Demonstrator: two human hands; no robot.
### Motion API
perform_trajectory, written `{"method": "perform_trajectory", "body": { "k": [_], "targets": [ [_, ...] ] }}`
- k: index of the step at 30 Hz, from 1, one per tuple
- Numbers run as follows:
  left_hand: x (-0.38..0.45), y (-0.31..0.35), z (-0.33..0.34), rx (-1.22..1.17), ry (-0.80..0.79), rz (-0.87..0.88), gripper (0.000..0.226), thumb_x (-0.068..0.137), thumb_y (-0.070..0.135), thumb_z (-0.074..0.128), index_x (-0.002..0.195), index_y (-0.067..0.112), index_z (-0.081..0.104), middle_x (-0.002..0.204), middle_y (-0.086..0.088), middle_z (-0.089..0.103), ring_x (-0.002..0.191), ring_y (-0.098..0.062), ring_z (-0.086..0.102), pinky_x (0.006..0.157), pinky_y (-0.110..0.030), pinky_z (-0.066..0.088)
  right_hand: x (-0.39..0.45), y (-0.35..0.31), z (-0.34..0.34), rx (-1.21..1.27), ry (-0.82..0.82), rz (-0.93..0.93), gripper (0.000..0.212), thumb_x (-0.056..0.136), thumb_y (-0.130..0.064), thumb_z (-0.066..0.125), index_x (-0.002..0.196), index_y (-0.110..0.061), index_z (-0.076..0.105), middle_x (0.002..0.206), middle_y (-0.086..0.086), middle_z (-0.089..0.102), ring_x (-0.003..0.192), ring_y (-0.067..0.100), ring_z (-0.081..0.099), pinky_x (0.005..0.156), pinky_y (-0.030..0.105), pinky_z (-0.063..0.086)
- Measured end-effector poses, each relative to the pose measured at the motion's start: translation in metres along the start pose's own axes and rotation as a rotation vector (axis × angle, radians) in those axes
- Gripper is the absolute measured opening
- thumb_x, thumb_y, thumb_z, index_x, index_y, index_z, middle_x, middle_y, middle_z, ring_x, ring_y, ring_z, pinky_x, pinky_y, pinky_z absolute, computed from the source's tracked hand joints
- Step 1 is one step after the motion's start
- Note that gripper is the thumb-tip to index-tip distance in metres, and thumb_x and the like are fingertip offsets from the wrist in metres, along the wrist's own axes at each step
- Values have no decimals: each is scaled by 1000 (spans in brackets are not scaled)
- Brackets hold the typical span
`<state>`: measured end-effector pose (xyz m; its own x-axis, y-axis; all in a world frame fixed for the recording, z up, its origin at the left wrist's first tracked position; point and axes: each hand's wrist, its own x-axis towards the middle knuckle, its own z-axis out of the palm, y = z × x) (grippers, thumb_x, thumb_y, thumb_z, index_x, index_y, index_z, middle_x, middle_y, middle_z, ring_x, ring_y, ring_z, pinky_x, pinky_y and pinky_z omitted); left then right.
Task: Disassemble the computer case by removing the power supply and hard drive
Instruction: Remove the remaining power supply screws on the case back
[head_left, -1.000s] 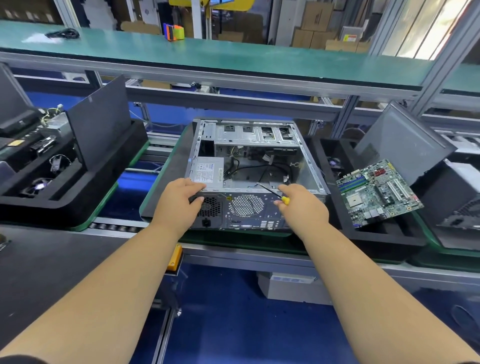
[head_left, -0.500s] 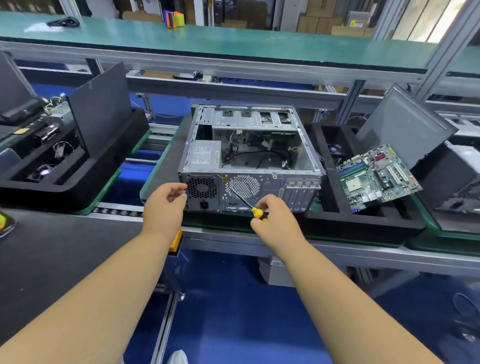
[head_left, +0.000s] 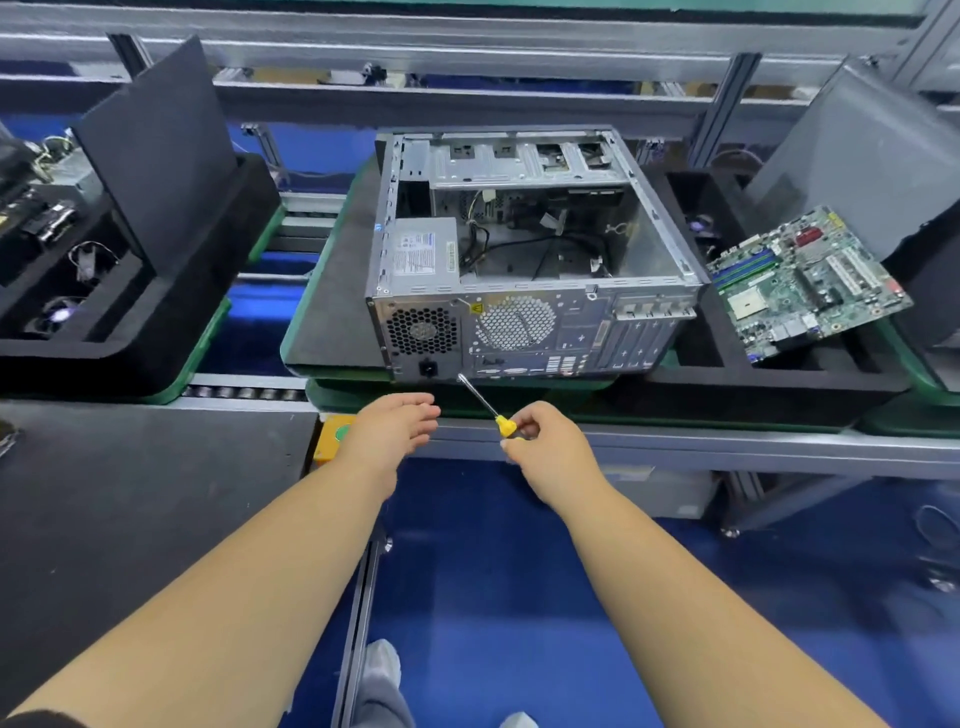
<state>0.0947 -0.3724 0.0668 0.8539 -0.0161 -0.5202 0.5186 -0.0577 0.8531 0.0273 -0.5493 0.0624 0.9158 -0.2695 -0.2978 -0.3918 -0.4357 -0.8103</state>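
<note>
Computer case (head_left: 530, 249) lies open-side up on a green-edged pallet (head_left: 322, 312) at the conveyor's near edge, rear panel facing the person. Power supply (head_left: 423, 257) seated in the case's near-left corner. Hard drive: cannot tell where. Right hand (head_left: 545, 441) pinches a yellow-handled screwdriver (head_left: 485, 402), tip just at the rear panel's bottom edge. Left hand (head_left: 389, 431) loose, fingers relaxed, holding nothing, near the case, not touching. Motherboard (head_left: 802, 283) tilted in the black foam tray (head_left: 779, 384) to the right.

One head-worn view looks forward and down, close over the workbench (head_left: 156, 467).
</note>
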Motion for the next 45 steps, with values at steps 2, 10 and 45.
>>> {"method": "perform_trajectory", "body": {
  "k": [2,10,45],
  "targets": [
    [2,-1,2,-54,-27,-22,26,100,5,49,123,5,60,115,-9,67,109,-22,64,85,-24,52,3,3,9,15,11,37,15,88,-16,65,86,-27,56,87,-1,66,86,23,67,64,32,49],
    [22,-8,12,-317,-238,-132,28,99,13,53,125,6,59,113,-7,69,109,-21,63,93,-29,49,11,14,36,136,56,160,13,88,-19,65,87,-29,58,78,-8,64,73,17,68,65,36,56],
    [51,-11,25,-252,-178,-118,17,100,8,51,103,13,67,97,-3,77,94,-15,72,77,-25,55,12,5,60,502,-58,336,8,97,-18,57,101,-14,62,84,4,66,63,12,67,75,38,62]
  ]
}}
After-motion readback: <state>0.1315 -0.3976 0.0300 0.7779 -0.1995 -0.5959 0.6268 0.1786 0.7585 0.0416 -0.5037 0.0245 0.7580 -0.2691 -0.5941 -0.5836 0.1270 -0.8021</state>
